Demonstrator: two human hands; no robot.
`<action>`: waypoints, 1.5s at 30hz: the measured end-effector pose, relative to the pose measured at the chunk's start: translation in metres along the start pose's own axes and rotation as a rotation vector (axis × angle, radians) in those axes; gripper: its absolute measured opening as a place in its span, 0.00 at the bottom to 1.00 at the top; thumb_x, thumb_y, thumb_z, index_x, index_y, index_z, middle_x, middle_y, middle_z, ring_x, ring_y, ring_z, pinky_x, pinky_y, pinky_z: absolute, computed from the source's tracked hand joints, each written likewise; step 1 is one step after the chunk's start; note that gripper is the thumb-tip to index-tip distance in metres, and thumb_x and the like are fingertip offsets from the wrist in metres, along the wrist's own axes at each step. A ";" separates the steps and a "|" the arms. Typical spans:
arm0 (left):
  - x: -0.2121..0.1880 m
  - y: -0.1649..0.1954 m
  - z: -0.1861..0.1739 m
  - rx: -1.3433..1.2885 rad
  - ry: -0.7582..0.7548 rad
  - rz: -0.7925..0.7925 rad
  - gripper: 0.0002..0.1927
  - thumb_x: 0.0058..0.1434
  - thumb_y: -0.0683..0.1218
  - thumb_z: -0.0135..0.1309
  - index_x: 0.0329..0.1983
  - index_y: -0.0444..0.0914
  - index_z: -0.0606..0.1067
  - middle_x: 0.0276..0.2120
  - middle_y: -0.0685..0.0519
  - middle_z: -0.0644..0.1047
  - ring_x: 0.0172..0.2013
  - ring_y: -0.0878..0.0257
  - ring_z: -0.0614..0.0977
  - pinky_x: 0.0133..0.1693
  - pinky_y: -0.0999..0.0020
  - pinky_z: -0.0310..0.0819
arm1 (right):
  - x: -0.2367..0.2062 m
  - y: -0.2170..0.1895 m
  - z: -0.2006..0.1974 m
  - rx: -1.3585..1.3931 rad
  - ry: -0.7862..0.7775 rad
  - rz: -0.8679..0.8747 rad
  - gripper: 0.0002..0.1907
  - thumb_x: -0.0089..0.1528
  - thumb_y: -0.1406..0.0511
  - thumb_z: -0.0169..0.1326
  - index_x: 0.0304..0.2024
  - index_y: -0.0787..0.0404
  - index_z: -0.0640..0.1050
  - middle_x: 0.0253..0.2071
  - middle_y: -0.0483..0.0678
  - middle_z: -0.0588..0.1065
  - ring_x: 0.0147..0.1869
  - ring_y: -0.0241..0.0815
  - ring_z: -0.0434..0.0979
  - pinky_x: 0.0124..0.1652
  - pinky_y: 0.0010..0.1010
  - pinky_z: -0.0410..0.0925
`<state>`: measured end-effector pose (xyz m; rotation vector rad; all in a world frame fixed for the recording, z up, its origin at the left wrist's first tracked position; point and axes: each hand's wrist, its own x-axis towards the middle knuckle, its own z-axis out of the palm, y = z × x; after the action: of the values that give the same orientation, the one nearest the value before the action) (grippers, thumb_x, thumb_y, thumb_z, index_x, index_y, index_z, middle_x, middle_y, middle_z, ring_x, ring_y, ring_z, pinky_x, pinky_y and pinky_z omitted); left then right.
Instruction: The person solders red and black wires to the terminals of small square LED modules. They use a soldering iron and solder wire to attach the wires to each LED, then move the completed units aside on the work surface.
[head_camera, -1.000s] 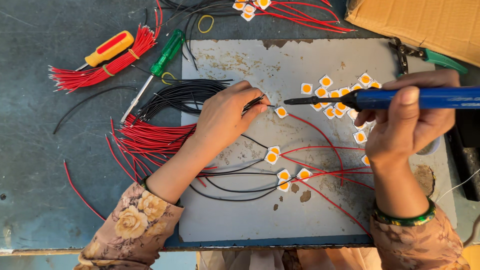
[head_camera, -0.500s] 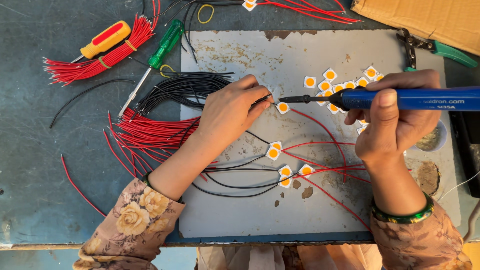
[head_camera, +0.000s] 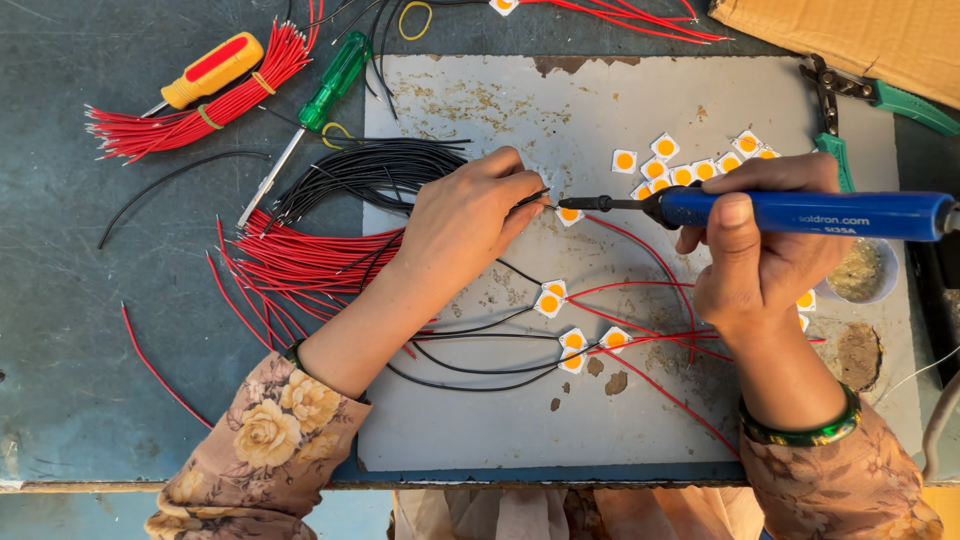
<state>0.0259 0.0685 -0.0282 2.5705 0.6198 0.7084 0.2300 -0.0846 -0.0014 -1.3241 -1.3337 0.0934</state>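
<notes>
Closer now, the soldering iron (head_camera: 800, 211) gripped by the right hand (head_camera: 765, 250) meets the black wire (head_camera: 530, 198) pinched by the left hand (head_camera: 465, 222) over the scuffed grey board (head_camera: 480, 420) on the blue counter (head_camera: 60, 380).

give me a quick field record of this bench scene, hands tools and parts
left hand: pinches a black wire at a small square chip
right hand: grips a blue soldering iron, tip at that chip
surface: grey board
wired chips: on board, red and black leads
loose chips: clustered above iron
red wire bundle: left of board
screwdrivers: yellow, green
</notes>
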 end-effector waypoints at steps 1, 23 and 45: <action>0.000 0.001 0.000 0.001 0.004 0.004 0.07 0.65 0.47 0.60 0.41 0.40 0.79 0.35 0.53 0.74 0.35 0.54 0.81 0.31 0.59 0.74 | 0.000 0.000 0.000 0.000 -0.002 -0.007 0.21 0.80 0.55 0.50 0.44 0.69 0.70 0.33 0.50 0.72 0.27 0.35 0.76 0.28 0.21 0.67; 0.000 0.002 0.002 0.008 -0.007 -0.002 0.07 0.63 0.46 0.59 0.41 0.39 0.77 0.36 0.51 0.74 0.35 0.51 0.81 0.32 0.57 0.74 | -0.004 0.001 0.000 -0.021 -0.082 0.001 0.14 0.77 0.60 0.51 0.48 0.68 0.69 0.34 0.48 0.72 0.26 0.31 0.72 0.28 0.19 0.65; 0.003 0.005 0.007 0.075 -0.021 0.009 0.09 0.59 0.45 0.62 0.40 0.39 0.76 0.37 0.51 0.73 0.35 0.51 0.81 0.32 0.56 0.75 | 0.007 -0.020 -0.013 -0.099 0.008 -0.069 0.19 0.81 0.58 0.51 0.47 0.69 0.66 0.33 0.50 0.73 0.26 0.33 0.74 0.27 0.19 0.66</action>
<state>0.0334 0.0642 -0.0308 2.6470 0.6398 0.6719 0.2300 -0.0947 0.0210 -1.3587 -1.3908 -0.0252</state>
